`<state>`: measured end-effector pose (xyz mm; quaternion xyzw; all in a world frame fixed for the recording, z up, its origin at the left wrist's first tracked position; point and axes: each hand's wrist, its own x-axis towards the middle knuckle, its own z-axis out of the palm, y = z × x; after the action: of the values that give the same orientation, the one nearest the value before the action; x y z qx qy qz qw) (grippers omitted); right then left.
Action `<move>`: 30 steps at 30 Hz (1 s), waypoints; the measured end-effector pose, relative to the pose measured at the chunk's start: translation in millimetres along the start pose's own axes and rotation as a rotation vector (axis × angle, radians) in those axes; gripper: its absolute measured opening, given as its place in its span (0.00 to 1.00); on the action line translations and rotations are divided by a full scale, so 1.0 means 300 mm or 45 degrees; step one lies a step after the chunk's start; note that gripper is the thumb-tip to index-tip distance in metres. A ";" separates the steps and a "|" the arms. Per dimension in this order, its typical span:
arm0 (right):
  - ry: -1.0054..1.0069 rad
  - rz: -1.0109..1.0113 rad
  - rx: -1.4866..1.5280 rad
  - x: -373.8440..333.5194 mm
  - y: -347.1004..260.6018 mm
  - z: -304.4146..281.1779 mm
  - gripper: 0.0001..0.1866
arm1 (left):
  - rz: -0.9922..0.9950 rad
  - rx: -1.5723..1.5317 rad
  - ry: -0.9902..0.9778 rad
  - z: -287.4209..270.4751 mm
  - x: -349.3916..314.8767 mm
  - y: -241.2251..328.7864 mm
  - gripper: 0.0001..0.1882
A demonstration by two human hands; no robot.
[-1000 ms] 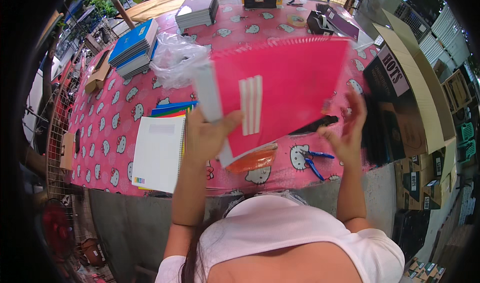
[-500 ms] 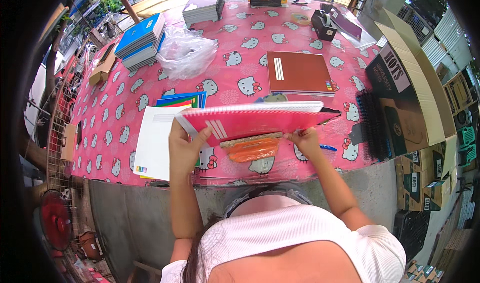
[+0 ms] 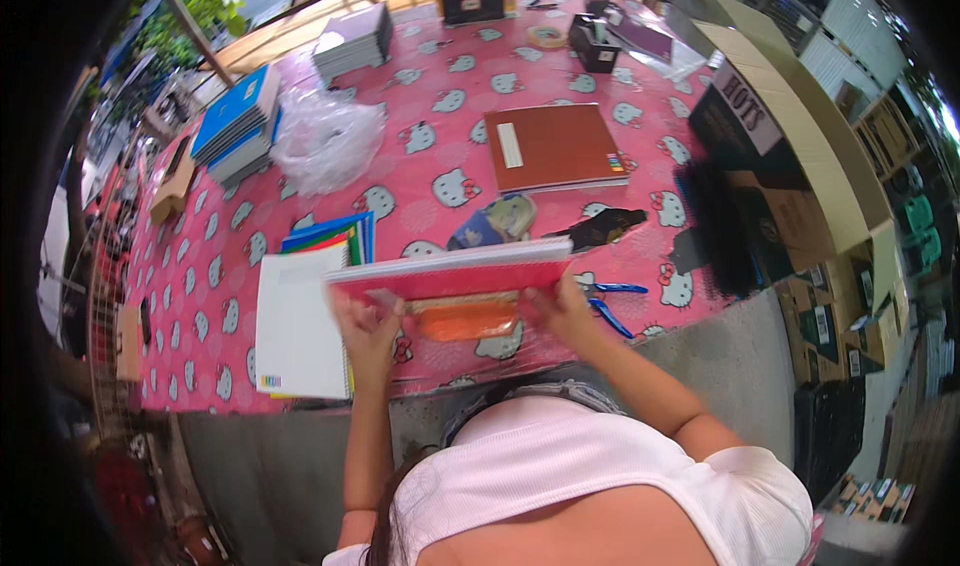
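My left hand [image 3: 368, 324] and my right hand [image 3: 562, 311] grip the two sides of a pink-covered notebook [image 3: 450, 274], tilted up on its edge above the table. White page edges show along its top. Just below it, between my hands, lies an orange item [image 3: 467, 320] with a tan strip along its top; its kind is unclear. Blue-handled pliers [image 3: 618, 304] rest beside my right hand, their jaws partly hidden. White-covered spiral notebooks [image 3: 302, 316] with coloured ones beneath lie left of my left hand. Beyond the pink notebook are a blue-and-beige cloth item [image 3: 495, 223] and a dark crumpled item [image 3: 606, 228].
Brown notebooks [image 3: 556, 148] lie further back. Blue notebooks [image 3: 238, 121], a clear plastic bag [image 3: 328, 138] and a grey-purple stack [image 3: 353, 44] stand at the far left. An open cardboard box [image 3: 790, 156] and black spiral coils [image 3: 722, 231] are at the right. A tape dispenser [image 3: 594, 44] stands behind.
The pink notebook has been lowered and turned more edge-on in both hands. The pliers, cloth item and dark item now show more fully. The whole view has shifted a little.
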<state>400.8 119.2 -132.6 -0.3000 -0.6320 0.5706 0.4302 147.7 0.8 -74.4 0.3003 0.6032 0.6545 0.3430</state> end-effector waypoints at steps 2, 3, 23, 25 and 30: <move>0.098 -0.174 -0.156 -0.046 0.034 0.036 0.26 | 0.735 0.463 0.269 0.167 -0.051 0.155 0.41; 0.102 -0.175 -0.162 -0.043 -0.009 0.023 0.26 | 0.975 0.626 0.400 0.231 -0.091 0.219 0.39; 0.173 -0.405 -0.888 0.177 -0.319 -0.482 0.27 | 0.984 0.955 -0.405 0.413 -0.033 0.282 0.06; 0.011 -0.385 -0.754 0.051 -0.432 -0.301 0.20 | 0.958 1.007 -0.450 0.418 -0.045 0.318 0.06; 0.070 -0.376 -0.542 -0.011 -0.492 -0.172 0.16 | 1.072 1.026 -0.461 0.422 -0.057 0.306 0.07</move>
<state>464.6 115.1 10.3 -0.3036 -0.7629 0.3474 0.4529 251.9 57.4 28.9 0.7256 0.5649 0.3926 0.0113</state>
